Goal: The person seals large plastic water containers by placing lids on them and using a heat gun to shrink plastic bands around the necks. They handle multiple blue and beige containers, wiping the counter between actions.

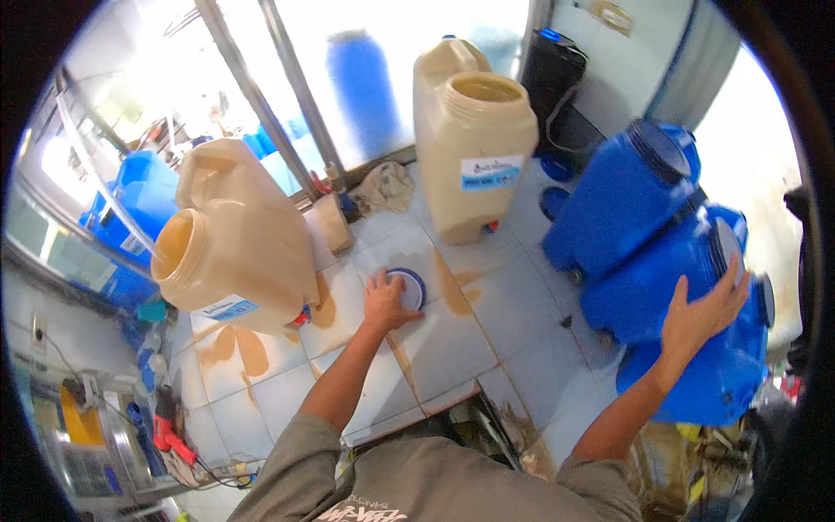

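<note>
My left hand [389,305] spans a round blue screw lid [412,290] on the tiled counter, its fingers and thumb at opposite sides of the rim. Fingers spread, my right hand [701,316] reaches to the dark lid [725,245] of a blue plastic drum [652,287] at the right; whether it touches is unclear. Ahead stands an uncapped beige plastic jerrycan [479,140] with a label and a small red-handled tap [491,227]. Another uncapped beige jerrycan [254,241] stands at the left, a clear hose [104,176] running into its mouth.
More blue drums [616,189] crowd the right side. A cloth [386,187] and a beige block [333,224] lie by the window frame. Brown puddles [450,287] mark the tiles [365,385]. A red power tool [171,434] hangs at lower left. The counter has a cut-out [473,424] before me.
</note>
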Motion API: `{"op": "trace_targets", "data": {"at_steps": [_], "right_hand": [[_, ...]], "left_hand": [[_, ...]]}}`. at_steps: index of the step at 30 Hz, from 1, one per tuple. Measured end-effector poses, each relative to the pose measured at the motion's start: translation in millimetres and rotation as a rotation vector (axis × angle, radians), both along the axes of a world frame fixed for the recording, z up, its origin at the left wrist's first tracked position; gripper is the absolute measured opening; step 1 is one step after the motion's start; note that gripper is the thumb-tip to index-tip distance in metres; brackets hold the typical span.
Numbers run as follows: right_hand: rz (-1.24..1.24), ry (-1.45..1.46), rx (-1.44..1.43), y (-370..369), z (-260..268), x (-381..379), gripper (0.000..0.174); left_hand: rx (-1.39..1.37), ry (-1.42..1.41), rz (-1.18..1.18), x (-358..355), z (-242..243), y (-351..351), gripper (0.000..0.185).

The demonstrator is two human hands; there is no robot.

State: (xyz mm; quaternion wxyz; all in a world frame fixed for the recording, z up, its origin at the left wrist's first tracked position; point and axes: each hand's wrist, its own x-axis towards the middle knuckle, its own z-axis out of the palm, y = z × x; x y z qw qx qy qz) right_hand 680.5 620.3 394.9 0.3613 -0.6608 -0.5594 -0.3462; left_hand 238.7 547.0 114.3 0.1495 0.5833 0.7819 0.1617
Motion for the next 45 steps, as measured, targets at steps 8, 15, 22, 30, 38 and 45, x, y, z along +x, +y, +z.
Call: {"op": "trace_targets", "data": {"at_steps": [8, 15, 22, 30, 38, 45], "right_hand": [[1.054, 1.321, -0.288, 198, -165, -193, 0.049], [0.465, 1.416, -0.597, 408, -327, -183, 0.06], [0.043, 1.291, -0.65, 399, -322, -167, 0.071], [-0.12, 1.087, -0.535, 385, -268, -163, 0.083], [1.368, 0.277, -0.383, 245, 42, -220, 0.072], [1.287, -0.247, -0.708, 227, 64, -269, 0.081]], "left_hand": [[0.085, -0.009, 0.105, -11, 20, 0, 0.076], [0.04, -0.071, 0.255, -19, 63, -119, 0.082], [0.045, -0.039, 0.559, -58, 5, -238, 0.08], [0.167, 0.137, 0.49, -64, -6, -218, 0.081], [0.218, -0.027, 0.284, -41, -11, -182, 0.078], [0.417, -0.01, 0.142, -43, 12, -39, 0.07]]}}
